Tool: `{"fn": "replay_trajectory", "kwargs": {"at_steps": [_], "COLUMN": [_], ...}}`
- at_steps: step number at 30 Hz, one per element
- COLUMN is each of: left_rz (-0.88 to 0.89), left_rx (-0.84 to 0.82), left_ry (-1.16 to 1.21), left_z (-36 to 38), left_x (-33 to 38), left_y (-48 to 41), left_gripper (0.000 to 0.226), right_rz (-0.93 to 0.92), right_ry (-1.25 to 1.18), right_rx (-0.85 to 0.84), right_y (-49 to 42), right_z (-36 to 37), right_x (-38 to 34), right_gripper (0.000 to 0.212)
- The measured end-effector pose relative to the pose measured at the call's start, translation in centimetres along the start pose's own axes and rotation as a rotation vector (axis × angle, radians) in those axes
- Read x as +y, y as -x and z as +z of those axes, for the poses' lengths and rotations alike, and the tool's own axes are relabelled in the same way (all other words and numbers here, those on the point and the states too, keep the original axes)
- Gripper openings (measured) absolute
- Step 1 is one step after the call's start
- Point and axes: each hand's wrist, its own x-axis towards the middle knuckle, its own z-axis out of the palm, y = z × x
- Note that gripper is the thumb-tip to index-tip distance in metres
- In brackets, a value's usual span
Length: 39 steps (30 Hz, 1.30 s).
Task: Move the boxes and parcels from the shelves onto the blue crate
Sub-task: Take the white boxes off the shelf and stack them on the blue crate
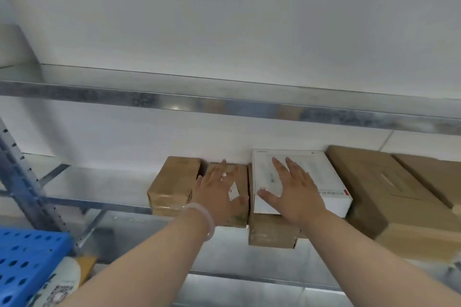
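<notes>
**Both hands flat on boxes on the middle shelf**

Head view: The left hand (pixel 219 197) lies on top of a small cardboard box (pixel 240 178) with a white label. Its fingers (pixel 219 169) are straight and spread apart, and the thumb points toward the near right corner of the box. A pale bracelet (pixel 207 219) is on this wrist.

The right hand (pixel 296 194) rests flat on a white box (pixel 321 177), fingers also straight and apart, thumb stretched to the left. Neither hand is curled around anything.

The white box sits on a brown box (pixel 272 232) whose near end sticks out over the edge of the middle shelf (pixel 99 182). Just left of the small cardboard box stands a taped brown box (pixel 172 187). To the right lies a large brown carton (pixel 369 192), and beside it another carton (pixel 429 177), partly cut off by the frame.

The blue crate (pixel 27 264) is at the lower left, well apart from the hands. Next to it is a white parcel (pixel 59 284), perhaps with a QR code; the picture is blurred there. The upper shelf (pixel 174 102) carries nothing that shows.
</notes>
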Motion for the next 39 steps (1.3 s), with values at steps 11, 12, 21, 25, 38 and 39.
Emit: {"fn": "replay_trajectory", "kwargs": {"at_steps": [11, 12, 21, 25, 38, 39], "left_rz": [0.04, 0.049, 0.066, 0.034, -0.103, -0.127], "left_rx": [-0.142, -0.161, -0.274, -0.342, -0.337, -0.328], "left_ry": [0.018, 0.021, 0.102, 0.146, 0.47, 0.522], "left_z": [4.0, 4.4, 5.3, 6.6, 8.2, 8.3], "left_x": [4.3, 4.2, 4.4, 4.2, 2.8, 3.0], "left_y": [-6.1, -6.5, -11.9, -12.7, -13.8, -13.6], "left_gripper": [0.073, 0.072, 0.07, 0.074, 0.076, 0.075], "right_rz": [0.36, 0.385, 0.479, 0.526, 0.531, 0.527], "right_ry": [0.004, -0.005, 0.024, 0.045, -0.012, -0.011], "right_rx": [-0.07, -0.088, -0.135, -0.123, -0.303, -0.321], "right_y": [-2.0, -2.1, -5.1, -5.6, -7.7, -7.9], "right_z": [-1.1, -0.8, 0.2, 0.4, -0.8, -0.8], "right_x": [8.9, 9.2, 10.2, 9.8, 10.9, 11.0], "right_gripper": [0.084, 0.084, 0.084, 0.082, 0.094, 0.096]}}
